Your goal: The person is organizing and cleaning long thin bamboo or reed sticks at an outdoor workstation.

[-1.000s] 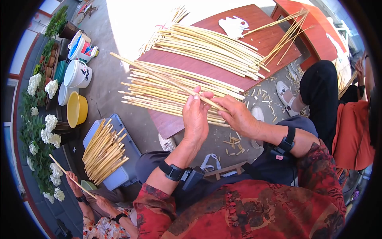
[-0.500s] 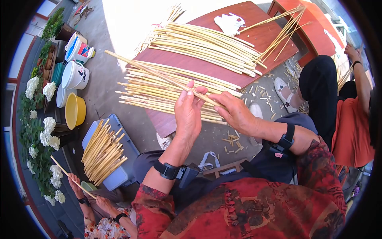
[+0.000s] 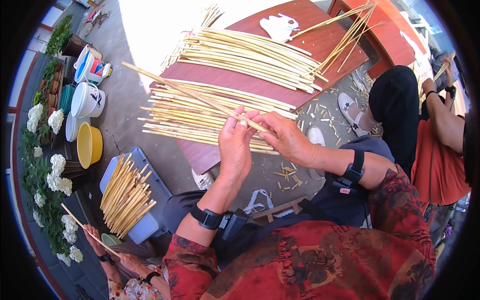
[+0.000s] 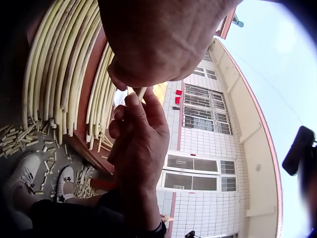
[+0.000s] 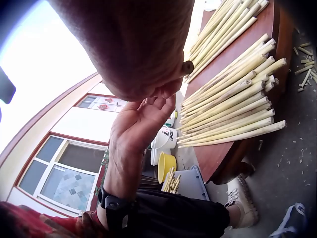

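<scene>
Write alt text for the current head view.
A left hand and a right hand hold one long stick in front of a red-brown table bearing rows of sticks. At lower left, a stick pile lies on a blue box.

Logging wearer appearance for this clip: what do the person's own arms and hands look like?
The left hand and right hand are ungloved. The sleeves are red with dark patterning, leaving each forearm mostly bare. A black strap circles each, the left carrying a dark boxy device; a small pink label shows by the right.
</scene>
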`<control>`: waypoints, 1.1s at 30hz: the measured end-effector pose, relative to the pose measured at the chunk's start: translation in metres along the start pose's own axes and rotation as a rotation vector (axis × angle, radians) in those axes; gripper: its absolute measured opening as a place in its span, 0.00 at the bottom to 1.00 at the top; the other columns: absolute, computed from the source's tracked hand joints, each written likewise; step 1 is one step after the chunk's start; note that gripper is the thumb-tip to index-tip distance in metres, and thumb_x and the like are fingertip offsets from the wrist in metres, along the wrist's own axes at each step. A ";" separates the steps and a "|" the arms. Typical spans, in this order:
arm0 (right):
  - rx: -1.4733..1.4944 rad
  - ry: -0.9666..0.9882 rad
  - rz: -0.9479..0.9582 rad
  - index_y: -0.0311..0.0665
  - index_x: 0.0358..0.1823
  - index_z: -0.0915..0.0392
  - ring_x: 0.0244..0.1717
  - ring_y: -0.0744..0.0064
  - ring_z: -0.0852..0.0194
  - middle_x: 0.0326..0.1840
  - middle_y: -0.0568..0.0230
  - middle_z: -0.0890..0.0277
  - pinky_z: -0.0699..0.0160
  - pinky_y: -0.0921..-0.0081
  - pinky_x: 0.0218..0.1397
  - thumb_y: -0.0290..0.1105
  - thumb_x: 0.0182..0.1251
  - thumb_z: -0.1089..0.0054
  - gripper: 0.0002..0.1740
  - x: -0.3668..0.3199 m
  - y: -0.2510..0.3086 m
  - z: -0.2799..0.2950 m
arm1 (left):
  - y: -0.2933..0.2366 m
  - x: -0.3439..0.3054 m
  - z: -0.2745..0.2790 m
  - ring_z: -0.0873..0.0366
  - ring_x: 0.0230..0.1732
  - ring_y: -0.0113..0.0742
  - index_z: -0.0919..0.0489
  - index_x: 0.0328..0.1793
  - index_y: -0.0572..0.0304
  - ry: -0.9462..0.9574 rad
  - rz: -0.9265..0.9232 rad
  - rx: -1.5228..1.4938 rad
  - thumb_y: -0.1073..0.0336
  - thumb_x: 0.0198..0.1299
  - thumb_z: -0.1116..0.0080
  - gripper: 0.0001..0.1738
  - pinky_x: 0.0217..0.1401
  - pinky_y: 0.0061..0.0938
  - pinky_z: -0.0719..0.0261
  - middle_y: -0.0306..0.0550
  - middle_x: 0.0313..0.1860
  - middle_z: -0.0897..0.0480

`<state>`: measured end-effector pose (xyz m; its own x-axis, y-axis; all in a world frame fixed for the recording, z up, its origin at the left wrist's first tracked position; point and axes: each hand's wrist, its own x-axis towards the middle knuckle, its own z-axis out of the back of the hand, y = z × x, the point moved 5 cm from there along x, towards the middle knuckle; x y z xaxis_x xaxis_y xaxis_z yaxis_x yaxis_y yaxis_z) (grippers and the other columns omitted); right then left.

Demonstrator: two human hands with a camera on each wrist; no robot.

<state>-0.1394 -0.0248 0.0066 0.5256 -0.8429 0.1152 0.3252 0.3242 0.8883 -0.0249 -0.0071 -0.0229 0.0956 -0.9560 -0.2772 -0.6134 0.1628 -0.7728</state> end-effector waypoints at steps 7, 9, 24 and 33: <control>-0.138 0.007 0.074 0.38 0.51 0.35 0.40 0.53 0.33 0.37 0.53 0.36 0.33 0.67 0.42 0.19 0.51 0.48 0.22 -0.004 0.003 0.000 | -0.029 0.014 0.014 0.30 0.51 0.39 0.46 0.62 0.74 -0.084 -0.094 -0.057 0.73 0.61 0.63 0.22 0.55 0.30 0.33 0.57 0.48 0.27; -0.154 0.012 0.075 0.38 0.51 0.35 0.40 0.53 0.34 0.37 0.53 0.37 0.33 0.67 0.42 0.19 0.51 0.48 0.22 -0.005 0.002 -0.001 | -0.028 0.014 0.016 0.30 0.51 0.39 0.46 0.62 0.74 -0.087 -0.117 -0.056 0.73 0.61 0.63 0.23 0.55 0.30 0.33 0.57 0.48 0.28; -0.236 0.082 0.102 0.42 0.50 0.36 0.38 0.51 0.32 0.37 0.55 0.36 0.30 0.64 0.38 0.21 0.52 0.47 0.22 -0.008 0.005 0.000 | -0.052 0.024 0.041 0.30 0.45 0.39 0.42 0.59 0.70 -0.219 -0.150 -0.200 0.69 0.62 0.66 0.20 0.51 0.36 0.30 0.49 0.39 0.27; -0.215 0.323 0.032 0.37 0.50 0.35 0.44 0.51 0.30 0.43 0.50 0.30 0.29 0.66 0.44 0.27 0.59 0.52 0.16 -0.020 -0.028 0.017 | -0.130 0.029 0.122 0.32 0.41 0.39 0.36 0.52 0.69 -0.496 -0.428 -0.350 0.68 0.63 0.67 0.15 0.52 0.38 0.29 0.47 0.37 0.32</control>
<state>-0.1725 -0.0249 -0.0126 0.7474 -0.6635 -0.0350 0.4439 0.4595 0.7693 0.1534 -0.0266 -0.0001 0.6739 -0.6829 -0.2819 -0.6493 -0.3653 -0.6670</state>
